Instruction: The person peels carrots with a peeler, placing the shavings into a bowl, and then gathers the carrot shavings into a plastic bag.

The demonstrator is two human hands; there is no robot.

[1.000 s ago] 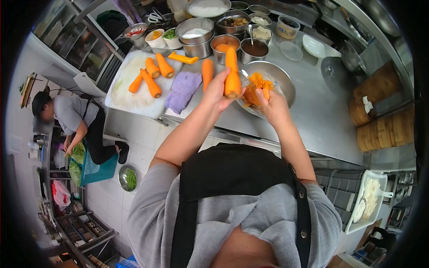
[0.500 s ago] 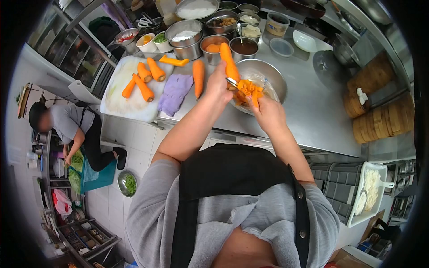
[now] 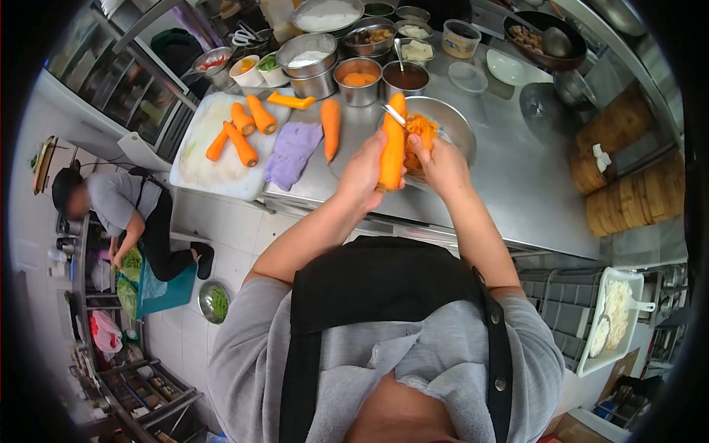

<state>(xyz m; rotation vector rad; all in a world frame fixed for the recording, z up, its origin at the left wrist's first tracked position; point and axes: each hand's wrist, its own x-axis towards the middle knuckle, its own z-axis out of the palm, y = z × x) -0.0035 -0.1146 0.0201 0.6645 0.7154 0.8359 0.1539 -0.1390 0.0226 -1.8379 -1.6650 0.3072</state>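
Observation:
My left hand point(image 3: 368, 171) is wrapped round the lower part of an upright, smooth orange carrot point(image 3: 393, 151). My right hand point(image 3: 441, 164) grips a peeler point(image 3: 394, 114), whose metal blade lies against the upper end of that carrot. Its handle is hidden by a clump of carrot peelings point(image 3: 421, 131) and my fingers. Below both hands stands a steel bowl point(image 3: 459, 131) with peelings inside. Left of it, another carrot point(image 3: 331, 127) lies on the counter beside a purple cloth point(image 3: 294, 151).
Several carrots lie on a white cutting board point(image 3: 193, 159), with a yellow-orange piece point(image 3: 291, 100) at its edge. Steel containers point(image 3: 359, 87) line the counter's back; bamboo steamers point(image 3: 635, 196) stand at right. A person point(image 3: 122, 199) bends over greens at far left.
The carrot has come down and closer to me in my left hand. The peeler has gone from the carrot's lower part to near its top. My view has shifted slightly.

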